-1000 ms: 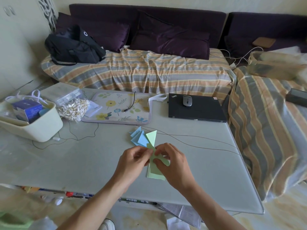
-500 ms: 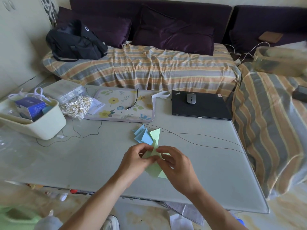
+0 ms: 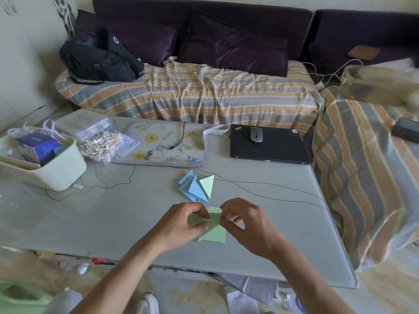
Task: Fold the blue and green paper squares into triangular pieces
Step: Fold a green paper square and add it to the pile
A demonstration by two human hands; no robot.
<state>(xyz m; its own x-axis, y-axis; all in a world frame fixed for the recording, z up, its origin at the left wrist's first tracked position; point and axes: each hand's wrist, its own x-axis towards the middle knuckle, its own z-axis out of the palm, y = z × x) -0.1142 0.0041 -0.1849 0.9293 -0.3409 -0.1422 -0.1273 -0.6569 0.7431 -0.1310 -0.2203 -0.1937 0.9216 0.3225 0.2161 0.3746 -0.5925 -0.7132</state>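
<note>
At the far left of the table (image 3: 113,218) stands a cream bin (image 3: 56,171) with a blue box inside, and next to it a bag of cotton swabs (image 3: 99,145); none of this bears on the fold.

The left hand (image 3: 181,225) has its fingers curled and pinches the left part of a green paper (image 3: 213,232), thumb tip pressed on the sheet near the front edge. The paper lies on the near middle of the table, between the 2 hands, with its lower right corner flat and one flap raised towards the fingers. Just beyond it sits the finished pile (image 3: 196,186): several blue triangles and 1 green triangle, overlapping, near a thin black cable (image 3: 272,184).

The right hand (image 3: 247,220) pinches the paper's upper right edge with thumb and forefinger, the other fingers loosely curled above the table.

The step in hand looks like the diagonal fold of this green sheet, with the corner being brought across. The next move probably calls for matching the corners exactly before any crease is pressed, then running a fingertip along the fold; a slip here would likely leave a skewed triangle.

To the right lie a closed black laptop (image 3: 269,150) with a mouse (image 3: 256,135) on it.
</note>
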